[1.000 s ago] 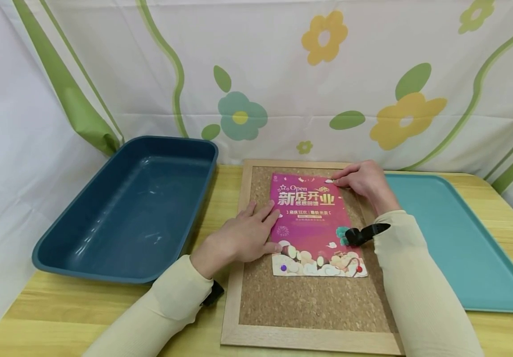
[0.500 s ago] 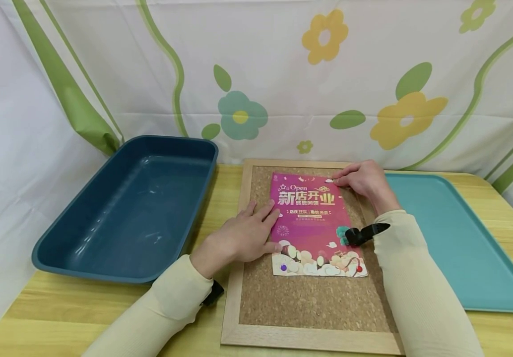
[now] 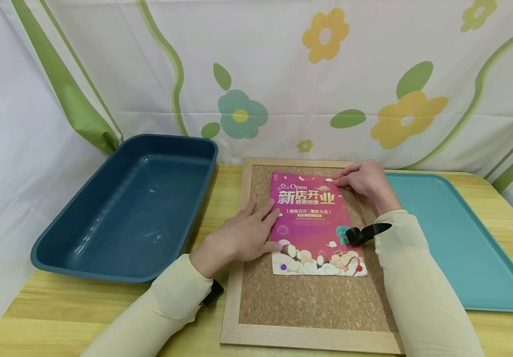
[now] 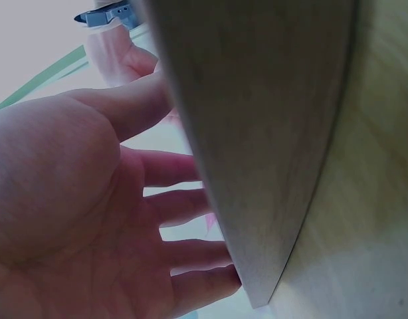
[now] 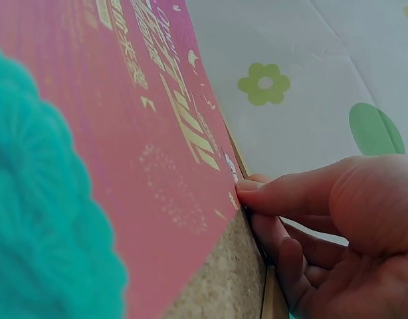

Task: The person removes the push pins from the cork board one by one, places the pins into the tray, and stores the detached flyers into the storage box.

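A pink and purple poster (image 3: pixel 310 223) lies on a wood-framed cork board (image 3: pixel 319 305). My left hand (image 3: pixel 249 235) rests with spread, straight fingers on the poster's left edge, its wrist over the board's frame. At the top right corner of the poster, my right hand (image 3: pixel 365 183) pinches with thumb and forefinger; the right wrist view shows the thumb (image 5: pixel 257 187) on the corner. Anything small between those fingertips is hidden. A round purple spot (image 3: pixel 283 267) and a red one (image 3: pixel 359 267) mark the lower corners; whether they are pin heads I cannot tell.
To the left stands a deep dark blue tub (image 3: pixel 118 218). A flat teal tray (image 3: pixel 466 248) lies right of the board, partly behind the right sleeve. A teal ruffled thing (image 5: pixel 44 199) sits close to the right wrist camera. A flowered curtain (image 3: pixel 283 74) hangs behind the table.
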The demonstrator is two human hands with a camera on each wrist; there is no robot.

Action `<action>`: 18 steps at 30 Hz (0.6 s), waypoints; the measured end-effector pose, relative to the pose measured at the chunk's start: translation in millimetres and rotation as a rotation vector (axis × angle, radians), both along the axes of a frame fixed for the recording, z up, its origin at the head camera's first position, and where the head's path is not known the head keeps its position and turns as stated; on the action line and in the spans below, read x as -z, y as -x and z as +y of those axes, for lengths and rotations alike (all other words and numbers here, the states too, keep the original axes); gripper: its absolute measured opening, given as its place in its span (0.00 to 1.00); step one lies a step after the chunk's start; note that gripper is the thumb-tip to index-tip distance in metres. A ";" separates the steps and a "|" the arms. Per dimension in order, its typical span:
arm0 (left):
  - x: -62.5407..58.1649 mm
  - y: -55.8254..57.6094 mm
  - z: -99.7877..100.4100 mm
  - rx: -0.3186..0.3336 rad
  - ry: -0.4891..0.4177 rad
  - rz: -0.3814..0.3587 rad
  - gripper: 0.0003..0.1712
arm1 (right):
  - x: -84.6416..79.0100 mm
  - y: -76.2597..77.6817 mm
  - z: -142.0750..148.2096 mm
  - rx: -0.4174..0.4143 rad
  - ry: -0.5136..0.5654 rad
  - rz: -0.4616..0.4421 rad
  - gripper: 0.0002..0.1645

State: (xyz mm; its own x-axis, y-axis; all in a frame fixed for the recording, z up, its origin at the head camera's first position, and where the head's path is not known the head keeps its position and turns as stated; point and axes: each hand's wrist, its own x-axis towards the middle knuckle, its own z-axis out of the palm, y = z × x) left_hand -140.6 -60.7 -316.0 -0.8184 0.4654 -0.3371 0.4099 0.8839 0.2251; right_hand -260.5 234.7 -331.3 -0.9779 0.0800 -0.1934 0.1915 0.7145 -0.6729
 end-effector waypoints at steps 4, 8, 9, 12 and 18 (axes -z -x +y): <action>-0.2 0.5 -0.2 0.003 -0.002 0.001 0.49 | 0.0 -0.3 1.1 -0.018 -0.008 0.001 0.18; 0.1 0.5 -0.6 0.003 -0.004 0.001 0.48 | -0.1 -0.8 1.0 -0.011 0.005 -0.003 0.18; 0.1 0.4 -0.7 0.002 -0.004 0.001 0.49 | -0.1 -0.9 1.1 -0.008 0.010 -0.005 0.18; -0.1 0.4 -0.5 0.001 -0.005 0.000 0.49 | 0.1 -0.9 0.8 0.003 0.026 -0.011 0.17; 0.0 0.6 -1.0 -0.003 -0.005 -0.003 0.48 | -0.8 -1.3 -0.4 0.011 0.048 -0.008 0.17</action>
State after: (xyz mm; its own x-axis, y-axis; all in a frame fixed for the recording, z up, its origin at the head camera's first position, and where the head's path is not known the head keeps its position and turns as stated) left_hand -141.3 -61.6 -316.0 -0.8190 0.4642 -0.3374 0.4061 0.8842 0.2307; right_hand -259.2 234.3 -330.5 -0.9753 0.0811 -0.2053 0.2048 0.6794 -0.7046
